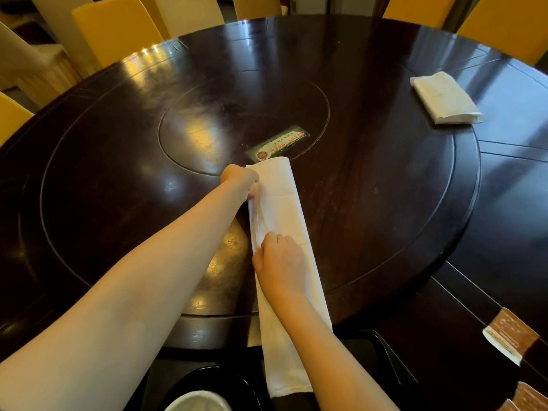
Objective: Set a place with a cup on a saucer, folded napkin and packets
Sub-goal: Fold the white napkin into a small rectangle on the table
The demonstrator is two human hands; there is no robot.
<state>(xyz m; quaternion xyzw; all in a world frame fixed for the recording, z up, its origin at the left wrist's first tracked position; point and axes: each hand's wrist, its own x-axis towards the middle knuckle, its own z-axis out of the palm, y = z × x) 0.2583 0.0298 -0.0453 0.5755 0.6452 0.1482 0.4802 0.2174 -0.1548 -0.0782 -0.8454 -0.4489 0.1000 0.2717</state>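
Observation:
A long white napkin (284, 203) lies folded into a narrow strip across the dark round table (370, 188), running from the middle toward me. My left hand (240, 179) pinches its left edge near the far end. My right hand (280, 264) presses on the strip's left edge nearer to me, fingers curled on the cloth. A white cup (198, 401) on a black saucer (237, 387) shows at the bottom edge. Brown packets (510, 336) lie at the lower right, with more packets (530, 396) below them.
A raised turntable (118, 173) covers most of the table, with a green card (278, 145) near its middle. A pack of white tissues (444, 97) lies at the far right. Yellow-covered chairs (115, 34) ring the table. A black tray (385, 360) sits in front of me.

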